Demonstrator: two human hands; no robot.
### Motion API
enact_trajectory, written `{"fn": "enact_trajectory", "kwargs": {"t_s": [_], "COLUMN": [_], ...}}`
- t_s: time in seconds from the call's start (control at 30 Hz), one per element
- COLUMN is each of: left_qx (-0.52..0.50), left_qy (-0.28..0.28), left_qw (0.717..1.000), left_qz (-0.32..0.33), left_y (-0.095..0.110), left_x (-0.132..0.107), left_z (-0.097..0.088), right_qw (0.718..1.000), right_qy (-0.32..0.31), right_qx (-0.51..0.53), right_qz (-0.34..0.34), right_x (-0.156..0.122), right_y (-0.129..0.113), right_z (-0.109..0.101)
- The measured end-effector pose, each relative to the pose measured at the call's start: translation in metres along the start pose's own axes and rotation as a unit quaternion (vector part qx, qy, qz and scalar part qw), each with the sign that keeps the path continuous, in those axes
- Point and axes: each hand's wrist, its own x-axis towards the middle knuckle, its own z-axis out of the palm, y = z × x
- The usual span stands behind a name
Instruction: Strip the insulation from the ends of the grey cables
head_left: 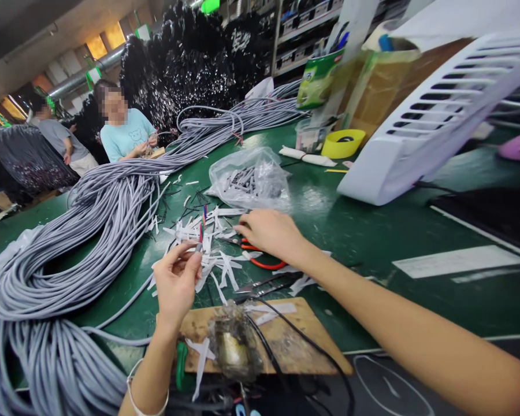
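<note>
From where I'm standing, the person's L hand (175,280) is pinching the grey cable end (199,247) betw. thumb and fingers, pointing it up, w/ coloured wires (203,224) sticking out at its 1 o'clock. At approx. 2 o'clock from there, the R hand (271,231) is hovering low, fingers curling downward; can't tell if it's pinching anything or touching the red-handled scissors (266,266), which are lying just beside it at 6 o'clock. Further along 6, a dark metal tool (268,284) is resting nr the scissors. White strips (229,268) are littering the green tabletop (325,196) betw. and around both hands. A clear plastic bag (249,176) of small grey pcs is sitting at the R hand's 11. A big grey cable bundle (108,202) is sprawling at the L hand's 10. At its 4 o'clock, a wooden board (303,329) is carrying a wrapped metal fixture (234,349), black cords running across. From the R hand, a yellow ring (342,144) is lying at 1, a white slotted unit (372,167) is leaning at 2. Up at the L hand's 11, a co-worker in a lt-blue top (127,136) is handling sth small.
</note>
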Motion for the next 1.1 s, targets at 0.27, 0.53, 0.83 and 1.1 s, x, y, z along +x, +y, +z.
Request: {"fn": "enact_trajectory", "kwargs": {"t_s": [0.27,0.53,0.83,1.1], "left_qx": [0.072,0.110,0.156,0.192], "left_qy": [0.008,-0.014,-0.023,-0.038], "left_qw": [0.997,0.993,0.985,0.976], "left_qz": [0.003,0.039,0.063,0.092], "left_y": [0.003,-0.003,0.002,0.002], "left_x": [0.001,-0.001,-0.006,-0.007], "left_z": [0.000,-0.005,-0.001,0.000], "right_qw": [1.000,0.994,0.863,0.855], "right_qy": [-0.024,0.096,0.425,0.432], "right_qx": [0.010,0.002,0.120,0.105], "right_qz": [-0.015,-0.047,-0.246,-0.266], "right_x": [0.013,-0.015,-0.046,-0.045], "right_y": [-0.011,-0.001,-0.017,-0.015], "right_z": [0.012,-0.007,-0.020,-0.022]}}
